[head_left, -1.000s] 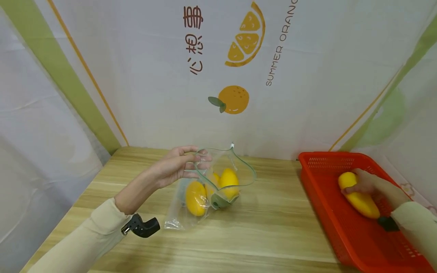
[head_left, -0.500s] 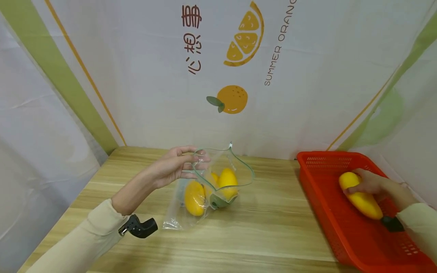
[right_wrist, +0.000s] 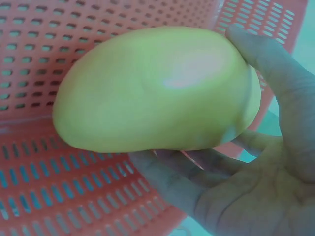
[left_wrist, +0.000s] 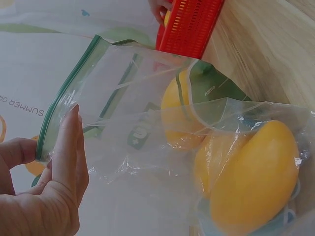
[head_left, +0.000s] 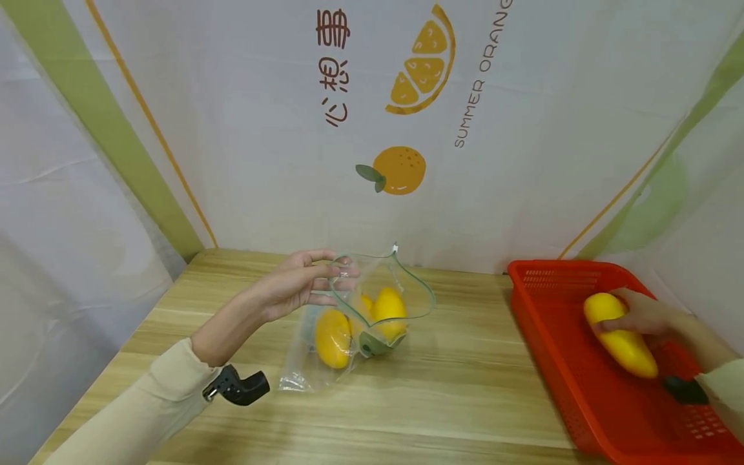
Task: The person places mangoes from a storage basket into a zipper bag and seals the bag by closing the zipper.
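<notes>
My left hand (head_left: 296, 284) pinches the green-edged rim of a clear zip bag (left_wrist: 147, 162) between thumb and fingers, and the bag's mouth gapes wide. Several yellow mangoes (left_wrist: 256, 182) lie inside the bag, seen through the plastic in the head and left wrist views. In the red basket at the right, my right hand (head_left: 645, 316) grips another yellow mango (head_left: 622, 336), its thumb on the near side. The right wrist view has this mango (right_wrist: 152, 91) up close, with the thumb at one end and fingers beneath it.
The red perforated basket (head_left: 558, 361) stands on the right side of the wooden table (head_left: 453, 400). Behind the table hangs a white printed curtain (head_left: 261, 161), and more curtain closes off both sides. A black wrist mount (head_left: 238, 386) juts from the left sleeve.
My right hand and the mango in it have shifted slightly to the right within the basket. The left hand and the bag hold nearly the same place.
</notes>
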Tool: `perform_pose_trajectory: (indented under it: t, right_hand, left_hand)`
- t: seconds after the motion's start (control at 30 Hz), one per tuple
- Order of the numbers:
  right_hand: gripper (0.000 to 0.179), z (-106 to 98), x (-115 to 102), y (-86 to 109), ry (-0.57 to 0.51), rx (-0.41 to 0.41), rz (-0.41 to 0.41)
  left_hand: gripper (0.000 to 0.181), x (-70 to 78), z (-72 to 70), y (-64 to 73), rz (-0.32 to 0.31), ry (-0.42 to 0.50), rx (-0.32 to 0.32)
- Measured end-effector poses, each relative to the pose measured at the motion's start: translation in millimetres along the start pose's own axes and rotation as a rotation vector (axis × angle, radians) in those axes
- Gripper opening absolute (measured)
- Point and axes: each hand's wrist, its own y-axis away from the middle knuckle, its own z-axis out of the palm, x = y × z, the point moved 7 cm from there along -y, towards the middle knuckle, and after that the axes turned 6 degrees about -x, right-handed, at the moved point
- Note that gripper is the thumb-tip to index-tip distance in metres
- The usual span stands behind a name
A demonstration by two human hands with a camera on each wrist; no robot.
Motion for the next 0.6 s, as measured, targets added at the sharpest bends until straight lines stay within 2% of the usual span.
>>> perform_pose_trajectory:
  t: [0.2, 0.33, 0.43, 0.6]
  right_hand:
    - [0.091, -3.7, -12.2, 8.3, 0.045, 0.034, -0.042]
    - [0.09, -11.1, -18.5, 13.8, 0.083, 0.086, -0.062]
    - [0.095, -18.3, -19.1, 18.8, 0.102, 0.105, -0.024]
    - [0.102, -24.7, -21.2, 22.2, 0.103, 0.093, 0.017]
  left_hand:
    - [0.024, 0.5, 0.2, 2.4, -0.001, 0.01, 0.009]
    - [0.023, 0.7, 0.0, 3.7, -0.001, 0.017, 0.005]
    - [0.022, 0.7, -0.1, 3.8, -0.001, 0.016, 0.002]
    - [0.021, 0.3, -0.7, 3.6, -0.003, 0.012, 0.004]
